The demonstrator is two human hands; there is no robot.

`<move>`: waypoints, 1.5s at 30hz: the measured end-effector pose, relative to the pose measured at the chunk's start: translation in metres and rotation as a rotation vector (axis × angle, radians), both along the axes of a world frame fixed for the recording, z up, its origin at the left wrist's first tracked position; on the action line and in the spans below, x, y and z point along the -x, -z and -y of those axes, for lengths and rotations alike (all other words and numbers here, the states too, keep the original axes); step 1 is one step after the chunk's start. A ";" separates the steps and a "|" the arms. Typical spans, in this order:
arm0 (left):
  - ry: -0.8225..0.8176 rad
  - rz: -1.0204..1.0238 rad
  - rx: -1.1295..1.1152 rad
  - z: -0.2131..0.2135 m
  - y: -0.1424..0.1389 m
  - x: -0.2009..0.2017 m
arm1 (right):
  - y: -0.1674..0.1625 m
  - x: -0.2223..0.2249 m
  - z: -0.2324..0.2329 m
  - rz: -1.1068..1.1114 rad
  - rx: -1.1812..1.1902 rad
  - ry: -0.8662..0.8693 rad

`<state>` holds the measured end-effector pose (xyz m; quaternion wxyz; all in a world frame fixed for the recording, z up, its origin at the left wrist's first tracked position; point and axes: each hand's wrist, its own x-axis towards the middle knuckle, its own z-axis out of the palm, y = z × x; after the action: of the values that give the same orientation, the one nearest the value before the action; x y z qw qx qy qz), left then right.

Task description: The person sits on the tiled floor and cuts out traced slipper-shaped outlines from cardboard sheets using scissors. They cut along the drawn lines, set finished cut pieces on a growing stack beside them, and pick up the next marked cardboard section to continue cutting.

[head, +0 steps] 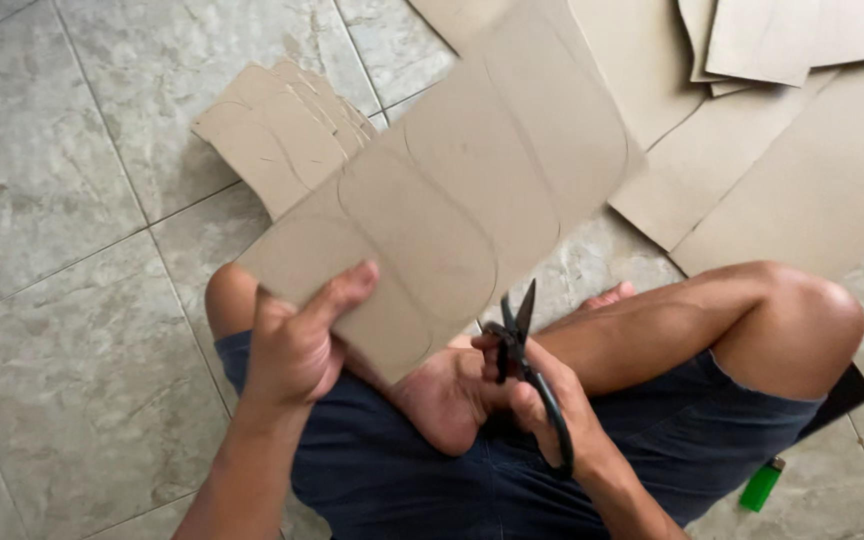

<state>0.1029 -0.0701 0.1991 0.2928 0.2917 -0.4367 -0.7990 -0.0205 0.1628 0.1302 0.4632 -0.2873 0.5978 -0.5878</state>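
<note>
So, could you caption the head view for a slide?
Seated cross-legged, left hand holds traced cardboard sheet; right hand holds black scissors.

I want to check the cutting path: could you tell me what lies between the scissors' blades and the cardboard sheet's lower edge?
In the head view, nothing lies between: the scissors and the cardboard sheet are apart, with only floor tile behind.

I count two hands: the left hand [292,350] and the right hand [542,405]. There is one pair of black scissors [524,350], one lifted cardboard sheet [452,190] and one green lighter [761,484]. On the floor [62,250] lies one small stack of cut cardboard pieces [277,130].
</note>
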 end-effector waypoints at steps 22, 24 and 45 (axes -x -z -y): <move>0.123 0.148 0.072 0.009 -0.036 -0.032 | -0.015 -0.019 -0.014 -0.302 -0.062 0.117; 0.151 0.186 0.080 0.009 -0.037 -0.035 | -0.017 -0.019 -0.015 -0.313 -0.098 0.094; 0.221 0.287 0.199 0.007 -0.040 -0.044 | -0.030 -0.017 -0.014 -0.369 -0.136 0.074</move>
<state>0.1467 -0.0771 0.2389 0.1657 0.3225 -0.5802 -0.7293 -0.0034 0.1764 0.1603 0.3422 -0.3359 0.7211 -0.5002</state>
